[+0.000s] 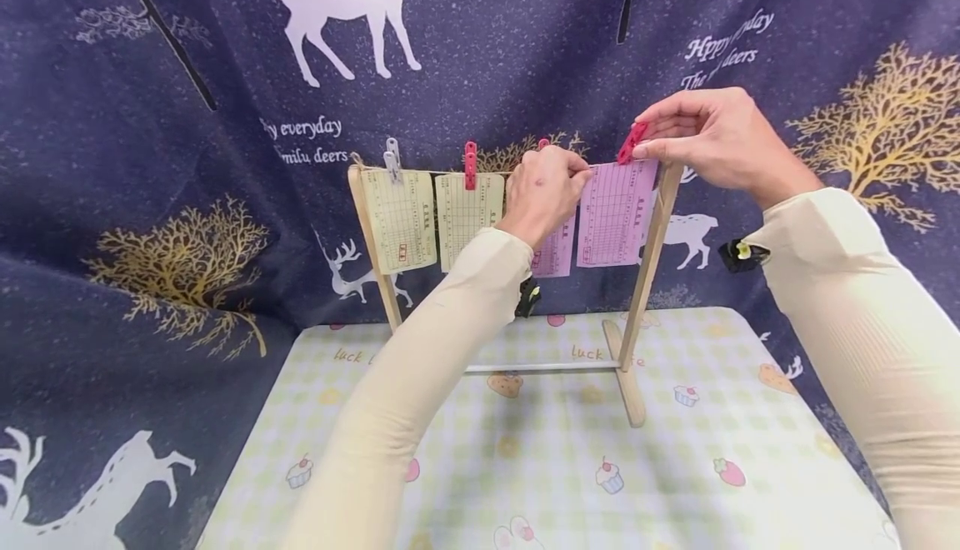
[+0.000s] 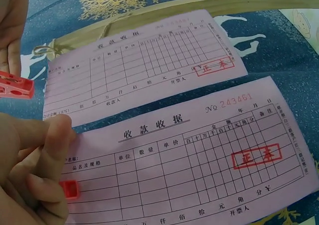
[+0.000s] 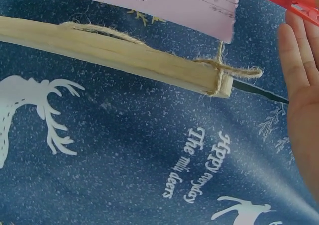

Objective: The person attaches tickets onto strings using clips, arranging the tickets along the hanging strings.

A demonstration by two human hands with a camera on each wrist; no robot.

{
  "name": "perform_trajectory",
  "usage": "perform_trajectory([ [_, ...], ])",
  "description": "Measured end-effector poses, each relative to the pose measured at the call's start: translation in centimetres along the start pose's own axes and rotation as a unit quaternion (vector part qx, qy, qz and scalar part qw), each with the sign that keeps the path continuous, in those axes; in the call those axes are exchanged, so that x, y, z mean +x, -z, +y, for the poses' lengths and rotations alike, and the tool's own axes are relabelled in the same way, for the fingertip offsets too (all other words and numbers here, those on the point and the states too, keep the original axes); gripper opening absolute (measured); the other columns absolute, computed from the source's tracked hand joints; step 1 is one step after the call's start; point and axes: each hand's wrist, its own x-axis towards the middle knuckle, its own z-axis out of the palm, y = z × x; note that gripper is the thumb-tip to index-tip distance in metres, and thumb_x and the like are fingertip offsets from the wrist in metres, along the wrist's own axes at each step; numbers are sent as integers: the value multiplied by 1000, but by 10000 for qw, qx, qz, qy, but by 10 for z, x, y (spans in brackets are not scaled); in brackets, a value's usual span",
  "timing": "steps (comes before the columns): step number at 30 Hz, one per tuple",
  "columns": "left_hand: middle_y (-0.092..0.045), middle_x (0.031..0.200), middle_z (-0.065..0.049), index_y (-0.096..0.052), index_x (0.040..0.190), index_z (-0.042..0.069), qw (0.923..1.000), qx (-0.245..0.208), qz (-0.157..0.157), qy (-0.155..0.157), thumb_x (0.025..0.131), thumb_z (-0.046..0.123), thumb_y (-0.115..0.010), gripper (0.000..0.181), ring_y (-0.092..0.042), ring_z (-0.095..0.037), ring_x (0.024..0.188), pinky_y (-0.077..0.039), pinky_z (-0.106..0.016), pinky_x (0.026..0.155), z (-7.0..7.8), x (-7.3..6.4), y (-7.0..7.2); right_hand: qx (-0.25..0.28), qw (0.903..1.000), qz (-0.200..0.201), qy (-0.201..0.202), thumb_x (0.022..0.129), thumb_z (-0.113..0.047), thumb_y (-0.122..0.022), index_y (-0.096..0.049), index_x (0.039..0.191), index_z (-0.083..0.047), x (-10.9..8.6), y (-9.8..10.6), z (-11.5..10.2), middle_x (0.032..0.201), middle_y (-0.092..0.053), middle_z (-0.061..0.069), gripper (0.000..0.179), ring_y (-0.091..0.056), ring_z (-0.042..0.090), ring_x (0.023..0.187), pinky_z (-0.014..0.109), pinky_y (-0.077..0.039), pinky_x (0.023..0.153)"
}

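My right hand [image 1: 720, 140] pinches a red clothespin [image 1: 631, 145] between thumb and fingers. The clothespin overlaps the top edge of the rightmost pink receipt slip [image 1: 615, 218], close to the wooden post. On that slip's upper left corner, my left hand [image 1: 542, 192] pinches the paper against the twine line. A second pink receipt slip [image 2: 194, 150] hangs just left of it, partly hidden behind the left hand and forearm. Another red clothespin [image 2: 71, 189] holds that slip, mostly covered by the left hand in the left wrist view.
Two yellowish slips hang further left, one under a grey clothespin [image 1: 392, 162], one under a red clothespin [image 1: 470, 167]. The wooden stand [image 1: 649, 267] has twine [image 3: 219, 68] knotted at its post top and stands on a checked tablecloth [image 1: 540, 450]. Behind hangs a dark blue deer-print cloth [image 1: 487, 50].
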Motion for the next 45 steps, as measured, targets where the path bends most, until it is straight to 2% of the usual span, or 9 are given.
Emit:
perform_trajectory([
  [5, -74, 101, 6, -79, 108, 25, 9999, 85, -10, 77, 99, 35, -63, 21, -67, -12, 86, -51, -32, 72, 1, 1, -3, -230, 9997, 13, -97, 86, -10, -80, -74, 105, -3, 2, 3, 2, 84, -75, -10, 22, -70, 4, 76, 14, -47, 65],
  [13, -74, 103, 6, -79, 109, 25, 9999, 84, -11, 54, 100, 34, -63, 21, -67, -13, 90, -50, -33, 75, 1, 2, -5, -388, 9990, -167, 124, 87, -7, -78, -75, 99, 0, 10, 0, 7, 80, -75, -6, 14, -69, 9, 68, 18, -48, 57],
  [21, -73, 105, 7, -78, 108, 26, 9999, 159, 43, 28, 99, 36, -63, 20, -67, -12, 91, -51, -33, 75, 2, 3, -7, -521, 9986, -34, -89, 86, -6, -79, -75, 99, 0, 13, 2, 14, 76, -74, -12, 15, -67, 6, 66, 17, -46, 56],
  [27, -73, 107, 6, -78, 109, 25, 10000, 89, 39, -11, 100, 34, -62, 20, -67, -13, 90, -52, -33, 74, 1, 2, -8, -689, 9975, -129, -4, 86, -4, -79, -73, 101, 4, 15, -2, 19, 76, -73, -14, 18, -67, 3, 69, 15, -46, 58],
  [32, -73, 109, 5, -78, 108, 25, 10000, 39, 33, 15, 100, 33, -63, 19, -68, -14, 93, -52, -33, 75, -1, 1, -9, -719, 9968, -358, -52, 87, -7, -78, -73, 103, 4, 15, -6, 19, 81, -76, -6, 20, -69, 5, 73, 17, -48, 60],
  [39, -74, 106, 5, -78, 108, 23, 10000, -38, 19, -7, 100, 31, -63, 19, -67, -12, 89, -52, -33, 74, -2, 0, -8, -1222, 9908, -537, -235, 87, -12, -80, -72, 110, 1, 15, -8, 16, 85, -75, -6, 28, -66, 3, 74, 16, -48, 63],
  [45, -74, 102, 6, -78, 107, 24, 10000, 43, 23, -13, 100, 32, -63, 19, -67, -11, 88, -52, -32, 74, -3, 0, -9, -1113, 9915, -576, -359, 85, -11, -81, -69, 118, 4, 15, -9, 16, 88, -75, -6, 38, -66, 0, 74, 15, -49, 62],
])
